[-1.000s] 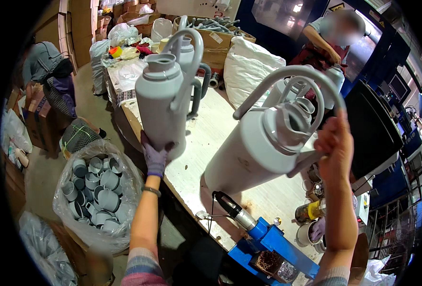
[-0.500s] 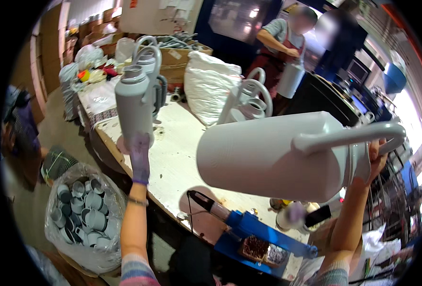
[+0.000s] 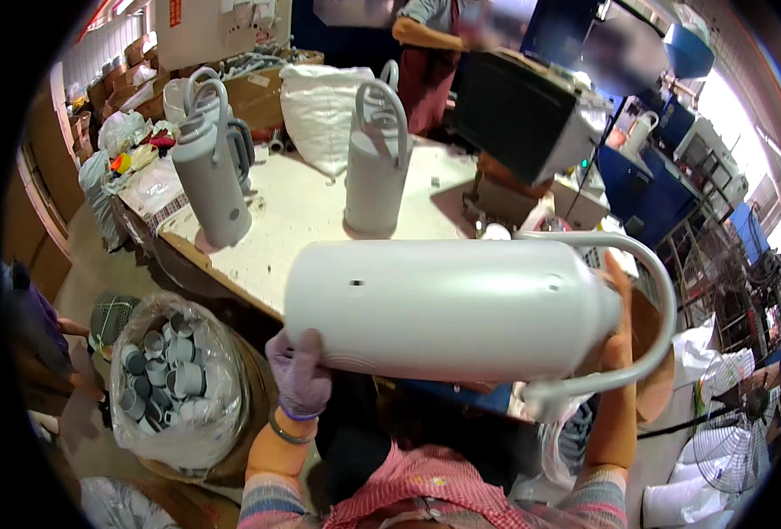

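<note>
A large light-grey thermos jug with a curved handle lies sideways in the air before me, its base to the left. My left hand, in a thin purple glove, is closed on the lower edge of that base. At the neck end, my right hand grips the jug inside the loop of its handle; part of the fingers is hidden. Similar grey jugs stand upright on the white table: one at the left with others behind it, and another near the middle.
A clear bag of grey plastic cup-like parts stands on the floor at left. On the white table sits a white sack. Beyond it, a person stands beside a black box-shaped unit. A fan is at lower right.
My left hand has left the standing jug at left and now holds the base of the raised jug. That jug has turned and come lower, nearer my body. The view has shifted.
</note>
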Motion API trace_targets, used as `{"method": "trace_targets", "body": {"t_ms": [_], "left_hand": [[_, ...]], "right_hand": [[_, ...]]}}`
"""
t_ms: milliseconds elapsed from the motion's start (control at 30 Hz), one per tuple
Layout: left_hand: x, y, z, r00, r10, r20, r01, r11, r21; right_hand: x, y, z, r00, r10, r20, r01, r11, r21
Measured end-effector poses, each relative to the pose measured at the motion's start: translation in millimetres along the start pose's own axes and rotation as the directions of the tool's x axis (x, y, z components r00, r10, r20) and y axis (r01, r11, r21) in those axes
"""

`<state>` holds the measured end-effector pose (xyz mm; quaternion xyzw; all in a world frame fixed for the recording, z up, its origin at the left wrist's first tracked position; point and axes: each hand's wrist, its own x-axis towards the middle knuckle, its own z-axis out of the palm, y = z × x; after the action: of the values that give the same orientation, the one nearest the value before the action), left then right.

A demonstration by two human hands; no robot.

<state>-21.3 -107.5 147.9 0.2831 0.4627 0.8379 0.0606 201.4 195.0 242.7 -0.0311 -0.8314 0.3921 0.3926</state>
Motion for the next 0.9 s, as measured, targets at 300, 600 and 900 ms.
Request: {"method": "trace_targets", "body": {"t_ms": [300, 600, 900], "left_hand": [[-21, -138, 34, 0.569, -0.346, 0.746, -0.437, 0.642, 0.630], [-36, -247, 86, 0.661, -0.523, 0.538, -0.348, 0.421, 0.837], [-31, -221, 77, 0.843, -0.271, 0.464, -0.382, 0.303, 0.873]], "right_hand": [[-207, 39, -195, 0.582, 0.175, -0.794, -0.437, 0.891, -0.124], [-373, 71, -227, 0.355, 0.213, -0.910, -0.674, 0.733, -0.091], [-427, 103, -209, 0.307, 0.228, -0.924, -0.757, 0.647, -0.092]]}}
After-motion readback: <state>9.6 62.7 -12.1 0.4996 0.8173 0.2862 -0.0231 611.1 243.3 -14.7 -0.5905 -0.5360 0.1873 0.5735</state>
